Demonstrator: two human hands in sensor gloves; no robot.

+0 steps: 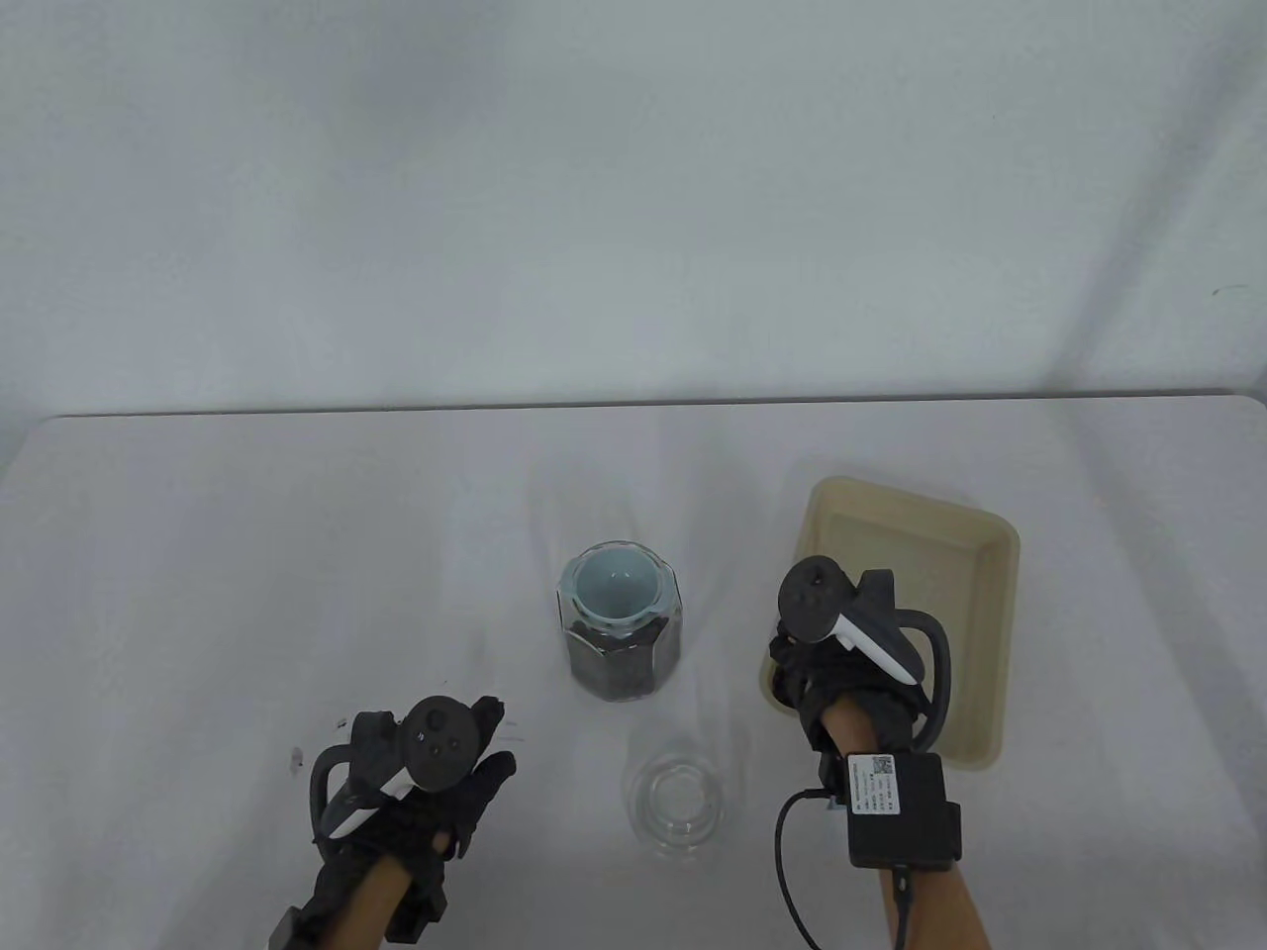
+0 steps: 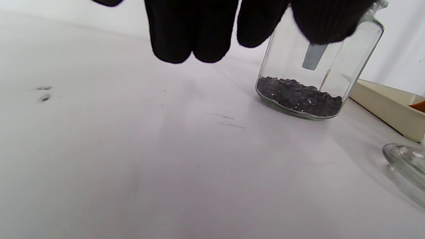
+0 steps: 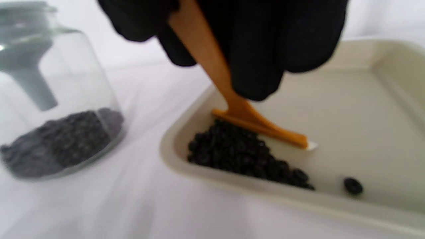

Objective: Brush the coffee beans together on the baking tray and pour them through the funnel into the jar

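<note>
here the right hand (image 1: 841, 683) grips the brush (image 3: 232, 99) upright; left hand (image 1: 416, 792) lies relaxed.

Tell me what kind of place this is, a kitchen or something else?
Probably a staged recording bench, not a kitchen: a bare white table against a plain white backdrop, holding only task props, a baking tray and a jar, while the right hand wears a tracker.

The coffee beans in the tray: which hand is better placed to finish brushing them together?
Right hand: it holds the orange brush in the tray, against the bean pile. The left hand is beyond the jar.
</note>
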